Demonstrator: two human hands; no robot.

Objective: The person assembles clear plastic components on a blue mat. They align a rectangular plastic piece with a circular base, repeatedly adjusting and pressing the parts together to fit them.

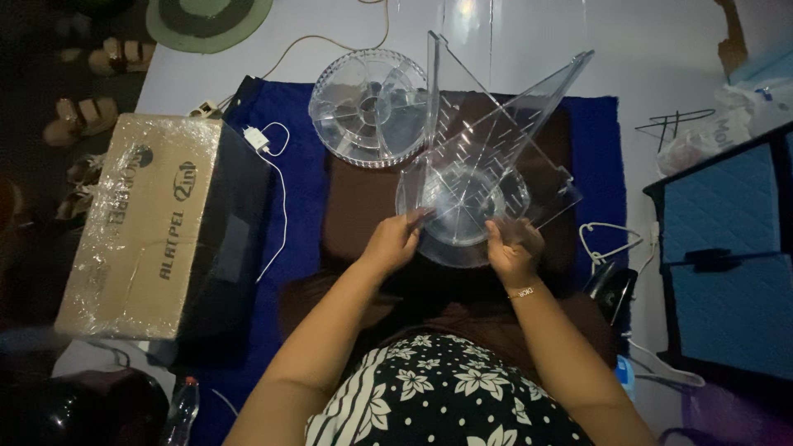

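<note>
Head view, looking down: your left hand (395, 241) has its fingers curled over the near-left rim of a clear round tray (462, 216), thumb and fingertips pinching its edge. Your right hand (514, 248) grips the near-right side, fingers pressed together around the rim where a clear divider panel (496, 124) meets it. The tray sits between both hands, over the brown cloth (363, 198) on the blue mat (289, 182), with tall see-through panels rising from it and leaning away from you. A second clear round tray (368, 107) lies farther off, just beside the upright panels.

Mind the risks. The panels stand high and tilted, so I judge that a twist of either wrist could lever them out of their slots or crack the thin plastic at the joint. Your grip is only on the rim; should the pinch slip, the whole piece may tip toward the second tray and knock it. The white charger cable (277, 177) trails along the mat to your left, beside the wrapped cardboard box (136, 223); a sweeping elbow could snag it. Dim light hides the clear edges, so misalignment is likely.
</note>
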